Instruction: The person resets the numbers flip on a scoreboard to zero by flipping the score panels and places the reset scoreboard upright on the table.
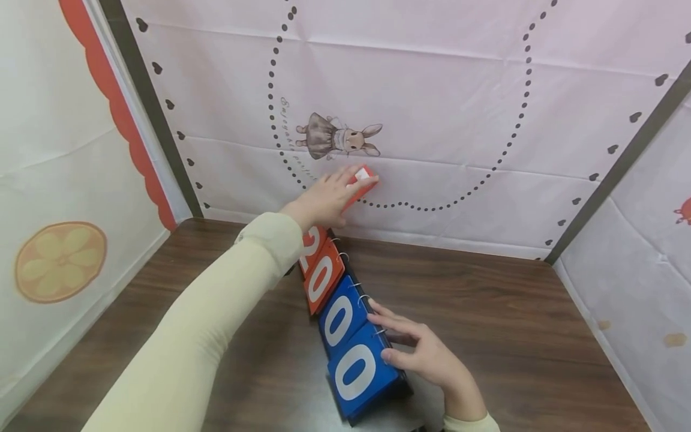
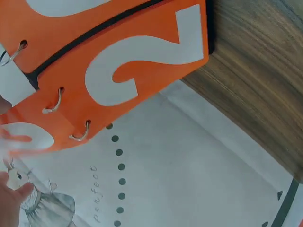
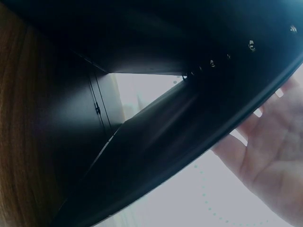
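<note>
A tabletop flip scoreboard point(image 1: 378, 318) stands slantwise on the table, with ringed number cards over a black folding stand. Its red side shows a 2 point(image 2: 142, 61) and a 0; the blue cards point(image 1: 353, 372) show two zeros. My left hand point(image 1: 326, 195) is at the far red end, pinching a red card point(image 1: 363, 185) lifted above the rings, blurred in the left wrist view. My right hand point(image 1: 426, 351) holds the top edge at the blue end, thumb at the front card. The right wrist view looks into the stand's dark hollow underside, with the right palm point(image 3: 274, 151) beside the edge.
Brown wood-grain table point(image 1: 486, 324) lies under the scoreboard. Behind it rises a pale cloth wall point(image 1: 432, 120) with a printed rabbit point(image 1: 340, 137) and dotted lines. More cloth walls point(image 1: 59, 150) stand to the left and right.
</note>
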The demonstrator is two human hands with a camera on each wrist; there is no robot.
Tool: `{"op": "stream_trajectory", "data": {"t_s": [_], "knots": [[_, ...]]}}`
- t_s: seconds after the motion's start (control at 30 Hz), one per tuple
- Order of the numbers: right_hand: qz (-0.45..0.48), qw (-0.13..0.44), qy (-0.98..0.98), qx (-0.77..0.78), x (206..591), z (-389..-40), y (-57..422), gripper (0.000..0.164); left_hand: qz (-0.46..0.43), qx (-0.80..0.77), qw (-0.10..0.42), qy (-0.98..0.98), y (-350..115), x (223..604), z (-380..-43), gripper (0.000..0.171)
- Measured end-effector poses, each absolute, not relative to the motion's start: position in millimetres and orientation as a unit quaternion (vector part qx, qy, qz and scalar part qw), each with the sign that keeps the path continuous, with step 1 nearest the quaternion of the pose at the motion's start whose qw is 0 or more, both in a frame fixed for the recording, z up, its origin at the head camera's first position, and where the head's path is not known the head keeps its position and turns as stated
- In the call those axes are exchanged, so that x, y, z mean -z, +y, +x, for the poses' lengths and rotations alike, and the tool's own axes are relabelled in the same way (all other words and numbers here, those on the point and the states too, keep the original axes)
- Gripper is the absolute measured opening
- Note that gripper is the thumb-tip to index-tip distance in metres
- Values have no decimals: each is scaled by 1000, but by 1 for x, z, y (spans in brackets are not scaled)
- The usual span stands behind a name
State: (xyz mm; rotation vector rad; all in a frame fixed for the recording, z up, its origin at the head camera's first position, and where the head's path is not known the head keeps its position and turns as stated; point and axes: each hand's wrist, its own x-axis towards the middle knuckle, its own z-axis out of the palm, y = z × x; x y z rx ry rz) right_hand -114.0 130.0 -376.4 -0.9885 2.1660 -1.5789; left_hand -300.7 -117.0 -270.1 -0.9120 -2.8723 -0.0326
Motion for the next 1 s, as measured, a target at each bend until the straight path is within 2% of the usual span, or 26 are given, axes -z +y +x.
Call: {"op": "stream_trajectory", "data": {"t_s": [0.1, 0.17, 0.27, 0.47, 0.6, 0.7, 0.87, 1.0], "knots": [[-345, 140, 750, 547, 377, -114, 130, 46, -294, 43, 83, -951, -122, 266, -297, 110], [-346, 138, 750, 546, 377, -114, 130, 46, -286, 59, 90, -952, -126, 263, -294, 106], [-344, 139, 751, 546, 377, -114, 130, 46, -275, 69, 110, -953, -133, 257, -289, 90], [-341, 142, 753, 544, 376, -113, 130, 46, -239, 148, 163, -946, -145, 243, -280, 45], [-342, 143, 752, 545, 375, -113, 130, 46, -202, 211, 203, -935, -158, 237, -275, 28], [-341, 144, 752, 545, 375, -112, 130, 46, -163, 264, 197, -930, -168, 234, -270, 24], [-341, 141, 752, 546, 374, -111, 130, 47, -84, 336, 153, -926, -187, 234, -264, 18], [-336, 141, 754, 547, 374, -109, 128, 47, -45, 374, 144, -915, -202, 236, -257, 18]]}}
